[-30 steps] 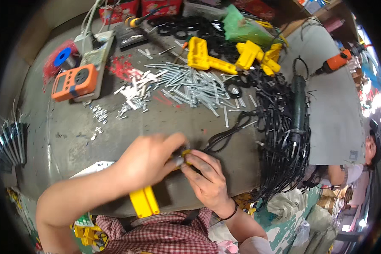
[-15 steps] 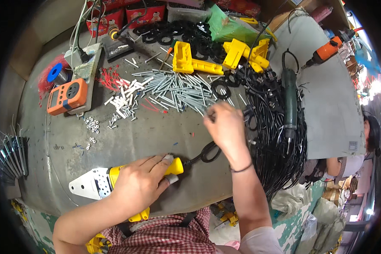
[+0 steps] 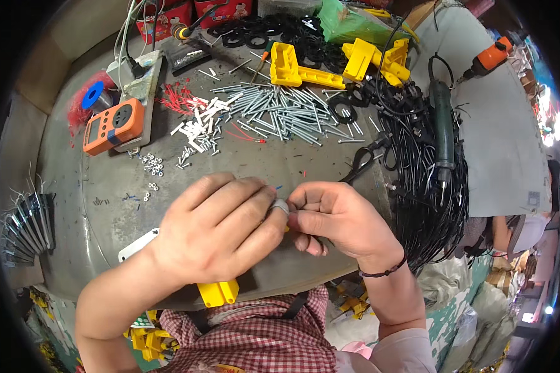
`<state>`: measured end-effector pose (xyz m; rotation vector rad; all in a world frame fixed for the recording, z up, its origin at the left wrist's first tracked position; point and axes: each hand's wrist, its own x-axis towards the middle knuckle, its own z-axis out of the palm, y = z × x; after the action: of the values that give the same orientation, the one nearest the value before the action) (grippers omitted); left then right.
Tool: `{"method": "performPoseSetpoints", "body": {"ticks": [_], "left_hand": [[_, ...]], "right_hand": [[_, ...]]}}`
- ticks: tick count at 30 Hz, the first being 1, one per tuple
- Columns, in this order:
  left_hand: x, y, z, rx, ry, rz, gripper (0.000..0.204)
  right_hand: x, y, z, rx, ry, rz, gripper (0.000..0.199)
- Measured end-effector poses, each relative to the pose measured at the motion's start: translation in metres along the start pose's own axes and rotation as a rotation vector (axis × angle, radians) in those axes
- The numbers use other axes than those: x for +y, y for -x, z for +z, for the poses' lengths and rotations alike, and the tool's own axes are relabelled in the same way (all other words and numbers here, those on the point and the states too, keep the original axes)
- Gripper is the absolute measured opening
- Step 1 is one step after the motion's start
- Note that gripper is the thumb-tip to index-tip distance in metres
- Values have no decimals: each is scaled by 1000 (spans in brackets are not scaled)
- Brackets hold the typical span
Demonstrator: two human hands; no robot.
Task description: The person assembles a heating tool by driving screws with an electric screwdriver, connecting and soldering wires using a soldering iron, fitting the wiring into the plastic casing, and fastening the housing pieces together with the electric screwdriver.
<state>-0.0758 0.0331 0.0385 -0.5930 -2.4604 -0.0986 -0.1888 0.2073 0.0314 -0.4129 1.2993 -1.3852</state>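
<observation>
My left hand (image 3: 221, 227) is wrapped over a yellow plastic tool body (image 3: 218, 293) lying at the table's near edge. It covers most of the body. A flat silver metal plate with a hole (image 3: 138, 246) sticks out to its left. Grey wrapping shows on a finger of that hand. My right hand (image 3: 342, 217) meets its fingertips at the tool's right end. Its thumb and fingers are pinched together; what lies between them is hidden. Just beyond this hand, a black cable loop (image 3: 359, 163) rests on the table.
Long screws (image 3: 286, 112) are heaped mid-table, beside white sleeves (image 3: 202, 124) and small nuts (image 3: 152, 165). An orange meter (image 3: 114, 127) stands left. Yellow housings (image 3: 284, 65) lie behind. To the right are black cables (image 3: 420, 205) and a hanging dark green screwdriver (image 3: 442, 127).
My right hand has come from beside the screw heap down to the tool's right end, meeting my left fingertips. My left hand still covers the tool. The whole view has shifted slightly.
</observation>
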Motion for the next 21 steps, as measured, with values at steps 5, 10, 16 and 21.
{"method": "performPoseSetpoints", "body": {"ticks": [5,10,16,21], "left_hand": [[-15,32,2,-113,164,-338,23],[-16,41,-7,-248,717,-845,20],[-15,61,9,-261,645,-973,21],[-3,56,10,-216,264,-570,40]], "right_hand": [[15,8,17,405,642,-155,11],[87,20,37,396,1110,-555,12],[88,3,62,446,904,-639,18],[84,-9,58,334,1037,-831,20]]}}
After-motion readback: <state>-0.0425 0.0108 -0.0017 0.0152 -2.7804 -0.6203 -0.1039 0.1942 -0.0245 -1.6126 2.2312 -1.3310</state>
